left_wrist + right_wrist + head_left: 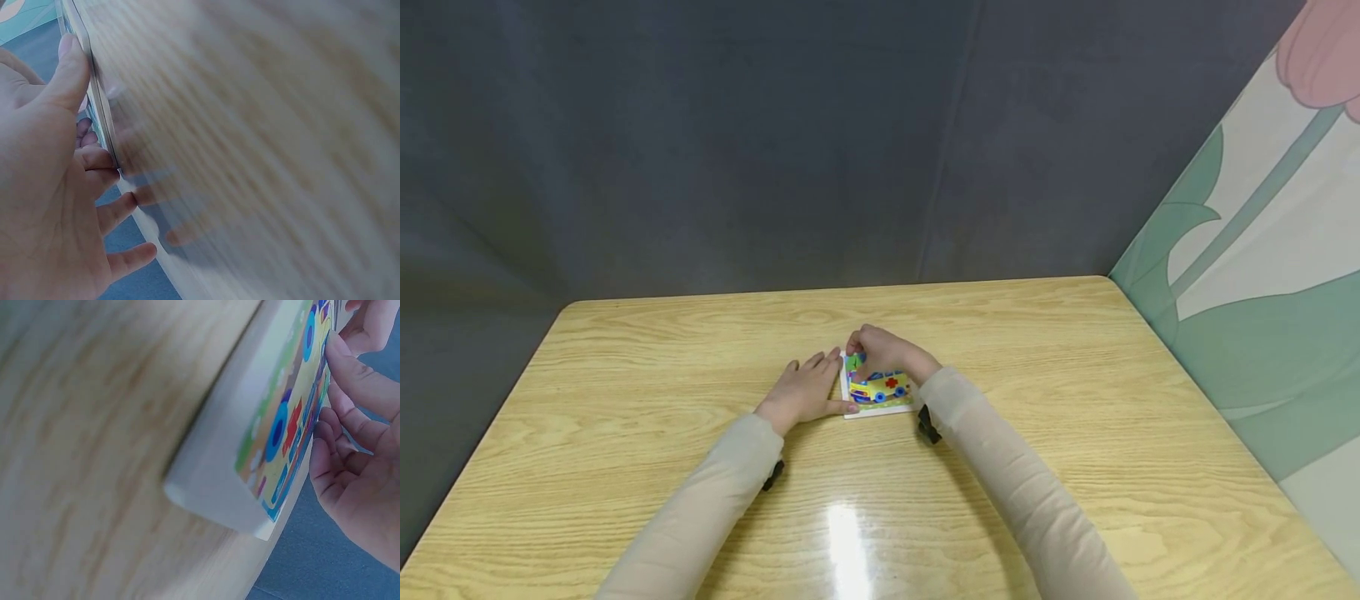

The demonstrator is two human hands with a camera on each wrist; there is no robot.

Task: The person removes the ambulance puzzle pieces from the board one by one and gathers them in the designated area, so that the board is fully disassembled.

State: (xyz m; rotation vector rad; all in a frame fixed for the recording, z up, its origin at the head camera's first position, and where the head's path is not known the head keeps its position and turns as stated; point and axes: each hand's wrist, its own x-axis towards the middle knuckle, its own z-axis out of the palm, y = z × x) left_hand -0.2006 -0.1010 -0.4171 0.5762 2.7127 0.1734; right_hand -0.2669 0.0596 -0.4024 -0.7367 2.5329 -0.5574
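A small white-bordered picture board [880, 411] lies flat on the table, showing a yellow ambulance with a red cross and blue wheels. My left hand [805, 392] is at the board's left side with its fingers spread. Its thumb [70, 72] touches the near edge, and the other fingers reach along the left edge. Over the board's upper left part is my right hand [880, 350], fingers bent down. In the right wrist view its thumb [353, 365] touches the picture surface [290, 425]. Whether it pinches a loose piece there is hidden.
The wood-grain table [647, 367] stretches around the board on all sides. A dark curtain [760, 150] hangs behind the far edge. To the right stands a wall panel [1247, 275] with a painted flower. A light glare falls on the near tabletop.
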